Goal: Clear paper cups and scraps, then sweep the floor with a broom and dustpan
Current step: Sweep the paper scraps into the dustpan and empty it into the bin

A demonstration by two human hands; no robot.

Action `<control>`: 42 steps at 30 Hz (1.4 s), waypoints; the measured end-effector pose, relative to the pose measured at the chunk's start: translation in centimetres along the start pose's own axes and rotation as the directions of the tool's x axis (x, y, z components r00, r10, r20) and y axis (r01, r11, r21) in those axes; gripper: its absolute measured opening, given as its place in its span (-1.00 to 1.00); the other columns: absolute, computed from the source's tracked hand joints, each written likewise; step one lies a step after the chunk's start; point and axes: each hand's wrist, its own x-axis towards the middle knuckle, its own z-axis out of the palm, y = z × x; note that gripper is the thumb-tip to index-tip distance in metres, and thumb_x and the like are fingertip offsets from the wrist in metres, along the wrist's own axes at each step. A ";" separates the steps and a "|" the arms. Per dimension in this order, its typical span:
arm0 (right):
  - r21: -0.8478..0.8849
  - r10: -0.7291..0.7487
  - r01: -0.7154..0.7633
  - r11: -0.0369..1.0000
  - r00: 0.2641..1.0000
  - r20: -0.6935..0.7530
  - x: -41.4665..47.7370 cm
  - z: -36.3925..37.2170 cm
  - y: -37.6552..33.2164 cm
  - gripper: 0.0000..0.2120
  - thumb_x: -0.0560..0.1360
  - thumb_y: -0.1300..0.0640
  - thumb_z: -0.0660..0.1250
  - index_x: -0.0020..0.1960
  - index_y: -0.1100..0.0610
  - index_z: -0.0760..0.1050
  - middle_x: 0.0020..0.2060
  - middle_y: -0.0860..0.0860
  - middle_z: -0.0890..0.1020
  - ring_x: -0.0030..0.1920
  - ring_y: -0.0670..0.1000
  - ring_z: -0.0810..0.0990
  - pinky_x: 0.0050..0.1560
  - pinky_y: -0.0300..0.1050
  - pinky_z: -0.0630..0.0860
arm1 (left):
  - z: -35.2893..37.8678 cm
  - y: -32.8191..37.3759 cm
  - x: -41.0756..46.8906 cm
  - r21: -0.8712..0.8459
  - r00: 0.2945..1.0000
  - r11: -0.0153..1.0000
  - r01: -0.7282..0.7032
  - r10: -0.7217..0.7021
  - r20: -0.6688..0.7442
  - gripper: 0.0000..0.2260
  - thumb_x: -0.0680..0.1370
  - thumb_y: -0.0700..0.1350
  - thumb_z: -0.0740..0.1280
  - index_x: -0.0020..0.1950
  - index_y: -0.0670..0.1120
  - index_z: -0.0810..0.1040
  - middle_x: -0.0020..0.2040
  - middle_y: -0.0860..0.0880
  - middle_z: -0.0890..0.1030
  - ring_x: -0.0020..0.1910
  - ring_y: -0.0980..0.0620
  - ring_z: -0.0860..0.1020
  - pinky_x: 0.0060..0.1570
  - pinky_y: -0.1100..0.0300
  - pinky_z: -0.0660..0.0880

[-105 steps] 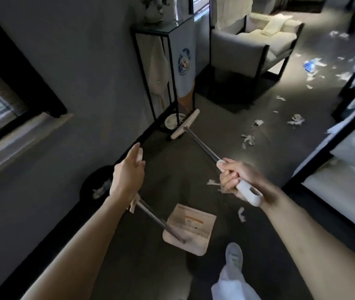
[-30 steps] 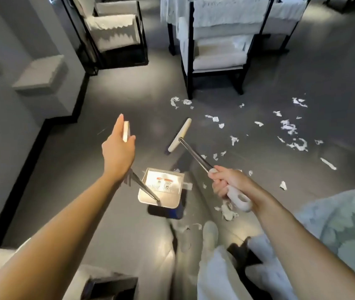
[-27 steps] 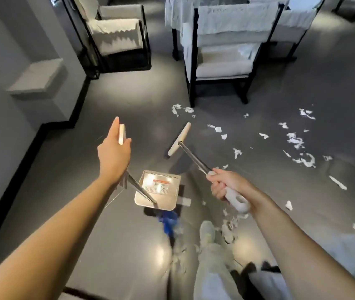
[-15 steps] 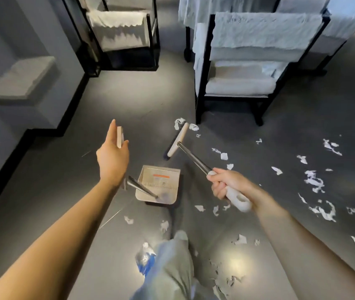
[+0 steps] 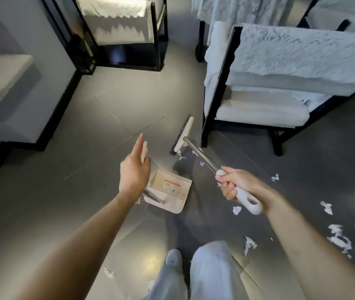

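My right hand [image 5: 235, 184] grips the broom's white handle end, and the metal shaft runs up and left to the white broom head [image 5: 184, 135] on the floor beside a chair leg. My left hand [image 5: 134, 172] holds the top of the dustpan handle, index finger pointing forward. The beige dustpan [image 5: 167, 192] sits low between my hands, its open edge toward me. White paper scraps [image 5: 339, 237] lie scattered on the grey floor to the right, with a few small ones near the broom head [image 5: 180, 156].
A black-framed chair [image 5: 265, 89] with white cushions stands at the right, close to the broom head. Another black-framed chair [image 5: 126, 33] stands at the back. A grey wall with a ledge [image 5: 1, 83] runs along the left. My legs and shoe [image 5: 173, 258] are at the bottom.
I have walked forward toward the chairs. The broom head now lies beside the chair leg, and the scraps that were ahead now lie to my right. Both hands kept their hold.
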 end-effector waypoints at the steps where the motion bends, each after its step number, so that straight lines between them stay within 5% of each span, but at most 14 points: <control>1: -0.031 -0.007 0.007 0.999 1.000 -0.003 0.8 -0.3 -1.4 -0.52 0.57 0.34 0.25 0.43 0.09 0.27 -0.50 -0.01 0.37 -0.58 -0.16 0.30 -0.64 -0.37 0.24 | 0.7 0.3 0.9 0.008 1.000 1.000 0.000 -0.001 0.017 -0.48 0.61 -0.13 0.23 0.52 0.19 0.20 0.29 -0.08 0.56 0.23 -0.13 0.52 0.11 0.25 0.33; 6: -0.239 0.020 -0.020 0.971 1.000 -0.002 9.6 -2.7 -11.0 -0.49 0.56 0.38 0.21 0.45 0.11 0.22 -0.55 -0.02 0.39 -0.59 -0.15 0.31 -0.62 -0.35 0.25 | 5.5 1.7 8.0 0.055 0.998 0.997 0.045 -0.048 0.046 -0.49 0.62 -0.10 0.22 0.52 0.23 0.18 0.27 -0.13 0.56 0.24 -0.16 0.51 0.20 0.13 0.38; 10: -0.433 0.034 -0.045 0.900 0.999 -0.032 17.0 -4.8 -16.6 -0.32 0.55 0.38 0.18 0.55 -0.06 0.08 -0.60 -0.03 0.44 -0.60 -0.12 0.32 -0.60 -0.30 0.30 | 8.5 2.4 12.1 0.027 0.993 0.993 0.114 -0.114 -0.004 -0.50 0.62 -0.11 0.24 0.51 0.19 0.22 0.27 -0.14 0.55 0.25 -0.15 0.51 0.21 0.11 0.39; 14: -0.664 0.079 -0.131 0.736 0.991 -0.109 21.9 -6.9 -18.0 -0.34 0.56 0.29 0.14 0.54 -0.16 0.06 -0.37 0.10 0.47 -0.53 -0.05 0.35 -0.53 -0.22 0.36 | 10.1 3.2 16.0 0.022 0.989 0.991 0.131 -0.129 -0.071 -0.51 0.60 -0.11 0.28 0.49 0.19 0.28 0.21 -0.13 0.60 0.19 -0.12 0.55 0.17 0.14 0.41; 19: -0.636 0.252 -0.298 0.712 0.954 -0.165 23.7 -8.3 -17.1 -0.31 0.49 0.29 0.17 0.51 -0.20 0.14 -0.43 0.05 0.41 -0.56 -0.08 0.31 -0.54 -0.23 0.31 | 11.4 3.8 18.3 0.006 0.986 0.993 0.116 -0.115 -0.119 -0.50 0.58 -0.15 0.31 0.48 0.17 0.31 0.14 -0.13 0.62 0.09 -0.09 0.58 0.10 0.20 0.40; 22: -0.764 0.252 -0.303 0.569 0.949 -0.189 22.4 -8.8 -17.1 -0.24 0.45 0.31 0.20 0.51 -0.24 0.10 -0.42 0.07 0.44 -0.51 -0.03 0.35 -0.45 -0.16 0.36 | 11.8 4.1 19.9 0.027 0.991 0.995 0.093 -0.090 -0.103 -0.51 0.58 -0.14 0.30 0.48 0.15 0.31 0.13 -0.14 0.62 0.11 -0.10 0.57 0.09 0.20 0.39; 26: -0.679 0.383 -0.381 0.628 0.910 -0.156 19.9 -10.2 -18.4 -0.27 0.49 0.39 0.15 0.47 -0.26 0.17 -0.57 -0.02 0.35 -0.59 -0.11 0.23 -0.60 -0.28 0.22 | 12.0 5.0 21.6 0.003 0.996 0.997 0.079 -0.079 -0.048 -0.52 0.59 -0.13 0.28 0.49 0.15 0.30 0.19 -0.15 0.60 0.18 -0.13 0.54 0.14 0.21 0.36; 29: -0.717 0.425 -0.396 0.573 0.892 -0.153 16.9 -11.0 -19.1 -0.24 0.49 0.40 0.17 0.47 -0.29 0.15 -0.57 -0.02 0.31 -0.59 -0.11 0.21 -0.60 -0.30 0.20 | 12.1 5.5 22.0 -0.027 0.996 0.996 0.085 -0.085 0.002 -0.51 0.60 -0.13 0.28 0.49 0.18 0.29 0.26 -0.10 0.57 0.25 -0.08 0.50 0.15 0.30 0.29; 35: -0.714 0.384 -0.399 0.575 0.902 -0.196 12.0 -13.2 -17.6 -0.23 0.46 0.37 0.21 0.42 -0.36 0.19 -0.56 0.01 0.34 -0.58 -0.08 0.24 -0.57 -0.30 0.21 | 11.3 5.0 20.1 -0.026 0.994 0.999 0.045 -0.042 0.102 -0.47 0.59 -0.17 0.26 0.50 0.22 0.24 0.29 -0.06 0.56 0.25 -0.07 0.51 0.12 0.33 0.28; 39: -0.678 0.315 -0.400 0.616 0.915 -0.254 10.2 -14.8 -16.2 -0.21 0.45 0.38 0.20 0.43 -0.35 0.19 -0.57 0.01 0.36 -0.59 -0.06 0.26 -0.57 -0.30 0.23 | 11.1 5.0 18.9 0.048 0.980 0.998 -0.044 0.033 0.194 -0.47 0.61 -0.14 0.26 0.52 0.19 0.21 0.23 -0.15 0.59 0.10 -0.14 0.57 0.09 0.19 0.38; 42: -0.641 0.272 -0.396 0.657 0.918 -0.289 9.9 -16.0 -15.8 -0.21 0.45 0.40 0.19 0.46 -0.32 0.17 -0.59 0.01 0.35 -0.60 -0.05 0.25 -0.58 -0.30 0.24 | 12.0 5.8 18.3 0.047 0.973 0.997 -0.055 0.043 0.226 -0.47 0.62 -0.15 0.25 0.53 0.18 0.19 0.27 -0.14 0.56 -0.04 -0.02 0.58 0.03 0.25 0.37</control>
